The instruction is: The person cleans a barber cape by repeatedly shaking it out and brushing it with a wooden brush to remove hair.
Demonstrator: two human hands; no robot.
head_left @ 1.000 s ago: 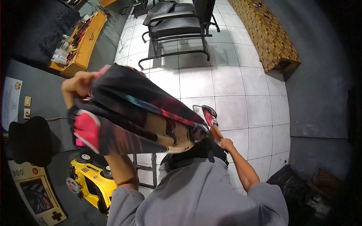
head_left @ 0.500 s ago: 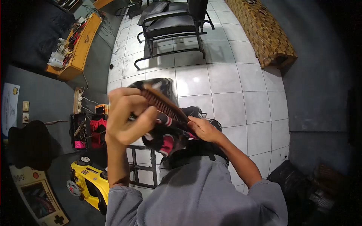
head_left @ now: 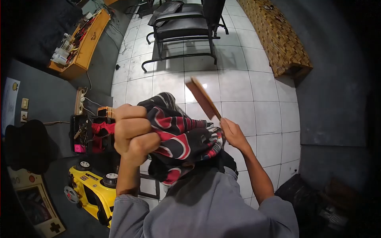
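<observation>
A black cloth [head_left: 184, 137] patterned in red and white hangs bunched in front of my body. My left hand [head_left: 134, 133] is closed in a fist around its left end, raised above the lap. My right hand [head_left: 234, 133] grips the handle of a wooden brush [head_left: 202, 97], its long head tilted up and to the left. The brown bristles face left, apart from the cloth and slightly blurred.
A black barber chair [head_left: 182, 27] stands ahead on white tiles. At right is a woven bench [head_left: 274, 35]. To the left are a wooden wall shelf [head_left: 85, 47] with bottles, an open black case [head_left: 75, 135], a yellow toy car [head_left: 93, 188] and a black hat [head_left: 29, 146].
The brush has come away from the cloth, swinging up and to the right. My left hand has closed into a fist, and the cloth now spreads wider between my hands.
</observation>
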